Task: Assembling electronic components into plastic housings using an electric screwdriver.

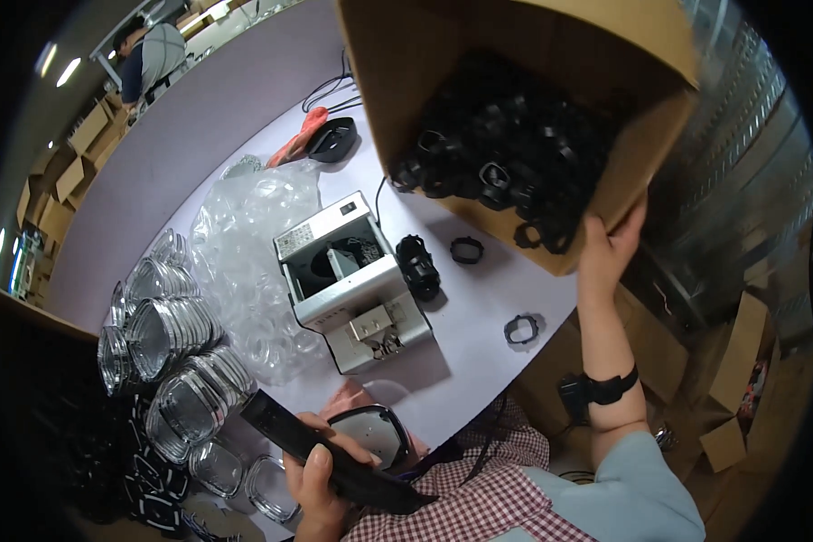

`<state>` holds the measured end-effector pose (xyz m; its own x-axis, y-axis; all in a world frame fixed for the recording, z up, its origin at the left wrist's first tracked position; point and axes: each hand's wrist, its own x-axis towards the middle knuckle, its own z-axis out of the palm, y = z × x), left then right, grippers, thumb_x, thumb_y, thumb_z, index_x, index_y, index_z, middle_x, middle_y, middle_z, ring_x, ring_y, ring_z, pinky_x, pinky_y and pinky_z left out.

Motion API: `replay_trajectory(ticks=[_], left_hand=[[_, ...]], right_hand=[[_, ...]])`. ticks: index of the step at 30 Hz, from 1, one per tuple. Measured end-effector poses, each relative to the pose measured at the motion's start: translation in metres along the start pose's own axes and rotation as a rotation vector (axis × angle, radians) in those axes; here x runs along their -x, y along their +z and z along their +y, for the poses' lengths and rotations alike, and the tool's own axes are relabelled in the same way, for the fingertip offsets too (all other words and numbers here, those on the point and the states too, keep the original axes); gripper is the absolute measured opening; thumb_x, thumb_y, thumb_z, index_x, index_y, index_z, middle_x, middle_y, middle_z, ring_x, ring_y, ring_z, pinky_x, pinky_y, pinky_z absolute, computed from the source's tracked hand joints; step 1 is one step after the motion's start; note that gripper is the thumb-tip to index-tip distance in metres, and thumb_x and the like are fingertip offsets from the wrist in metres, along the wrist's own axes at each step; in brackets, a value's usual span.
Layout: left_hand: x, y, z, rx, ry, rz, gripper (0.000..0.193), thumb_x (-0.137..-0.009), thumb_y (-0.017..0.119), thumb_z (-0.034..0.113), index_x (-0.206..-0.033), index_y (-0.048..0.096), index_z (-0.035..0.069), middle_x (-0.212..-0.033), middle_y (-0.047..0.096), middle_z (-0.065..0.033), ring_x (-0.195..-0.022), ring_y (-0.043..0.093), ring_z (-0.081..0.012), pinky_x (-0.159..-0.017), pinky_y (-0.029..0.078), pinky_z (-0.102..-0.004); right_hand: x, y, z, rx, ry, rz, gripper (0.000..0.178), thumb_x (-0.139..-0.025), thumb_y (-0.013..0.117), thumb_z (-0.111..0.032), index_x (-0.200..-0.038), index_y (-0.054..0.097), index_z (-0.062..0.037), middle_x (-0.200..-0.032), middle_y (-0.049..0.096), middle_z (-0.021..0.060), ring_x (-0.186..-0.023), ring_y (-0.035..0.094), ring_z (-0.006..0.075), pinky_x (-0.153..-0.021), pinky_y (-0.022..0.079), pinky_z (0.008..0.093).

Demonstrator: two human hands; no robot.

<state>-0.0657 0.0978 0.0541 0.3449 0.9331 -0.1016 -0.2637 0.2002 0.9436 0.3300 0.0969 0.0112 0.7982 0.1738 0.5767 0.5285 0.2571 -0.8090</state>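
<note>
The left hand is closed around a long black bar-shaped object, held aslant at the near edge of the desk, one end pointing toward the clear covers. The right hand grips a lower corner of a cardboard box at the desk's right edge, the thumb on its rim; whether the desk bears the box's weight cannot be told. The box is tilted, its mouth facing the person, and a heap of black rings lies inside, some reaching the lower rim. Two loose rings lie on the desk below the box: one ring close to it, the other ring nearer the right edge. Beside them, a dark cylindrical cluster sits just right of a silver metal device in the desk's middle. Left of the device spreads clear bubble wrap, and clear covers stand in rows along the left edge. Toward the far edge, a black tray lies against a red cloth. Near the left hand, a dark-rimmed dish lies by the near edge, with pinkish material beside it.
</note>
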Motion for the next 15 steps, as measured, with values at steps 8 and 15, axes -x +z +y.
replay_trajectory(ticks=[8, 15], left_hand=[[0.020, 0.056, -0.008, -0.133, 0.026, 0.001, 0.044, -0.092, 0.056, 0.037, -0.112, 0.041, 0.001, -0.064, 0.058, -0.0154, -0.055, 0.060, -0.0248, -0.053, 0.053, -0.0318], [0.026, 0.075, -0.025, -0.014, -0.113, -0.189, 0.033, -0.097, 0.053, 0.016, -0.122, 0.036, 0.001, -0.082, 0.064, -0.0200, -0.074, 0.065, -0.0303, -0.070, 0.056, -0.0409]], right_hand=[[0.022, 0.011, -0.014, 0.097, -0.191, -0.090, 0.084, -0.077, 0.058, 0.005, -0.153, 0.024, -0.0031, -0.156, 0.027, 0.0236, -0.146, 0.023, 0.0392, -0.118, 0.021, 0.0447], [0.077, -0.062, -0.013, -0.003, -0.229, -0.459, 0.037, -0.080, 0.069, -0.004, -0.116, 0.059, 0.0009, -0.120, 0.060, 0.0200, -0.111, 0.058, 0.0344, -0.095, 0.046, 0.0419]])
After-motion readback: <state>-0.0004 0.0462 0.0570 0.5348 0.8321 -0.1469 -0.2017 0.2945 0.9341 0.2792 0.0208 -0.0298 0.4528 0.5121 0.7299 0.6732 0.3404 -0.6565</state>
